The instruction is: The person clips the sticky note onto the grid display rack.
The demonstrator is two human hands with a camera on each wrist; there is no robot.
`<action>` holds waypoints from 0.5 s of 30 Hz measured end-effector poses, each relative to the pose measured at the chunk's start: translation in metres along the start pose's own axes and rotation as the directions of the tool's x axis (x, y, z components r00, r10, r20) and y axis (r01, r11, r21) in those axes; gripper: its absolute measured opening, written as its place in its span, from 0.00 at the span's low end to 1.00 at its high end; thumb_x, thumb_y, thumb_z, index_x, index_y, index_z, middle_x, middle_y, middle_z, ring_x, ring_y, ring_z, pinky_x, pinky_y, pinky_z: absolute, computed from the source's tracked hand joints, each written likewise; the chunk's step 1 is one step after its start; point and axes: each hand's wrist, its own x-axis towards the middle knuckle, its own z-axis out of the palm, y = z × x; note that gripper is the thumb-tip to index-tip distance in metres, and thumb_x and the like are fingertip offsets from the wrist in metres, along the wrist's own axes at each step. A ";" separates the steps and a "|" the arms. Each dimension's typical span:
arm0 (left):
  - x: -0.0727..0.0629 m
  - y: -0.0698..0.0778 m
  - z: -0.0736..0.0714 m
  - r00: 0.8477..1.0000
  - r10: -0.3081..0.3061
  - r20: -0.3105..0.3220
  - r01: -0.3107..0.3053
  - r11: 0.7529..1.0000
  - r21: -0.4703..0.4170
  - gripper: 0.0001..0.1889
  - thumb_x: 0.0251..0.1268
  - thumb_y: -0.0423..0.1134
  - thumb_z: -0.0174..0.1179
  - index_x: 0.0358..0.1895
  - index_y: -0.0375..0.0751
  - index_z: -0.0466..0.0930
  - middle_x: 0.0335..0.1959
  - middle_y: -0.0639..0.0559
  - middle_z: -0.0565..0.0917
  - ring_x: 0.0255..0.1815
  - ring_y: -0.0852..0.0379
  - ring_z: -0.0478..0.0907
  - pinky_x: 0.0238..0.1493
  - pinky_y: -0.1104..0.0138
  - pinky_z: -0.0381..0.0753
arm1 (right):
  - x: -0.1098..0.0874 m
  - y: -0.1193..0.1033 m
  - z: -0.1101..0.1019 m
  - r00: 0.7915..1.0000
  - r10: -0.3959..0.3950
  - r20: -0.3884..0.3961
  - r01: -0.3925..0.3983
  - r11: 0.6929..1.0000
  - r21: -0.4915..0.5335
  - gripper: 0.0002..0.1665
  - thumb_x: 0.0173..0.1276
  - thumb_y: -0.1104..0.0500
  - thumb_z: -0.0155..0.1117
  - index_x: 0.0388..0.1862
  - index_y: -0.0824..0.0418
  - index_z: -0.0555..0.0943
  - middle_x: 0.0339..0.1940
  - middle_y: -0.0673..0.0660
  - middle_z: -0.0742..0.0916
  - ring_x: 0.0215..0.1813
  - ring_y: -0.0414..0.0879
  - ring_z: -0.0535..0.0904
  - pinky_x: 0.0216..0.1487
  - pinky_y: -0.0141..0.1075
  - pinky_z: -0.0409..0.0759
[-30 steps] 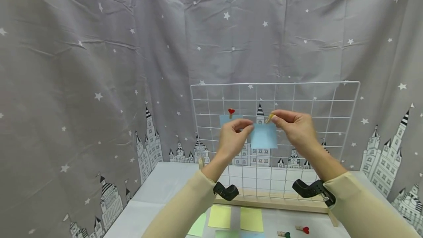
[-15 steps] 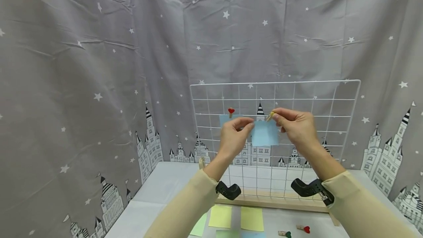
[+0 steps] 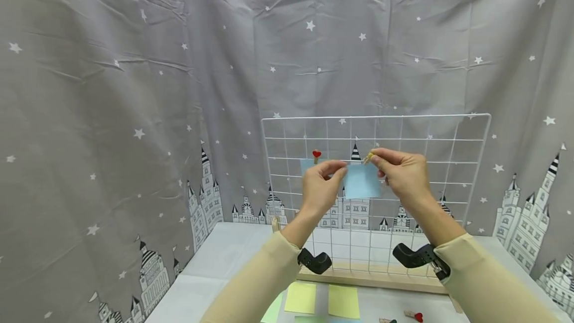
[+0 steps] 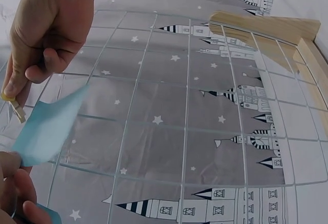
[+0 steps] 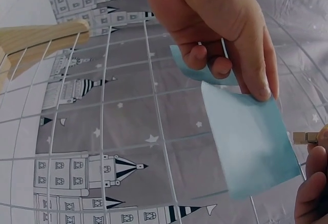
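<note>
In front of a white wire grid [image 3: 376, 116], my left hand [image 3: 320, 186] pinches a light blue sticky note [image 3: 362, 182] by its upper left corner. My right hand [image 3: 405, 176] pinches a small wooden clothespin [image 5: 303, 138] with a yellow top. The clothespin's tip points at the note's upper edge; the right wrist view shows it close beside that edge. Behind my left hand, a second blue note [image 3: 306, 165] hangs on the grid under a clothespin with a red heart [image 3: 316, 154], partly hidden by the hand.
A wooden base [image 3: 372, 279] carries the grid on the white table [image 3: 211, 258]. Before it lie yellow notes [image 3: 300, 298], a green note [image 3: 272, 310] and a red-heart clothespin [image 3: 413, 316]. A grey curtain [image 3: 134, 173] with stars and castles hangs behind.
Both hands keep their grips. The blue note has moved slightly right and up against the grid, closer to the clothespin. The head view has tilted a little.
</note>
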 end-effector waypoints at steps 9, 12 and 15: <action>0.001 0.000 0.003 0.999 0.016 -0.038 -0.015 0.999 0.044 0.06 0.70 0.38 0.67 0.45 0.51 0.91 0.44 0.56 0.92 0.28 0.65 0.78 0.26 0.74 0.74 | 0.000 0.001 0.007 0.999 0.005 -0.033 -0.005 1.000 -0.007 0.14 0.69 0.62 0.72 0.52 0.65 0.89 0.27 0.38 0.89 0.23 0.34 0.78 0.22 0.26 0.75; 0.001 0.002 0.004 0.999 0.020 -0.046 -0.018 0.999 0.048 0.06 0.70 0.38 0.67 0.45 0.51 0.91 0.43 0.57 0.92 0.28 0.65 0.78 0.26 0.74 0.74 | 0.001 -0.001 0.008 0.999 -0.005 -0.044 0.003 0.999 -0.045 0.15 0.69 0.62 0.72 0.53 0.66 0.88 0.28 0.36 0.89 0.21 0.33 0.78 0.21 0.25 0.74; 0.002 0.005 0.006 0.997 0.025 -0.067 -0.022 0.999 0.049 0.06 0.69 0.38 0.68 0.44 0.49 0.92 0.41 0.57 0.92 0.28 0.66 0.79 0.26 0.74 0.75 | 0.001 -0.002 0.009 0.998 -0.036 -0.042 0.032 0.995 -0.091 0.14 0.69 0.62 0.72 0.52 0.66 0.88 0.34 0.43 0.92 0.19 0.33 0.78 0.20 0.25 0.74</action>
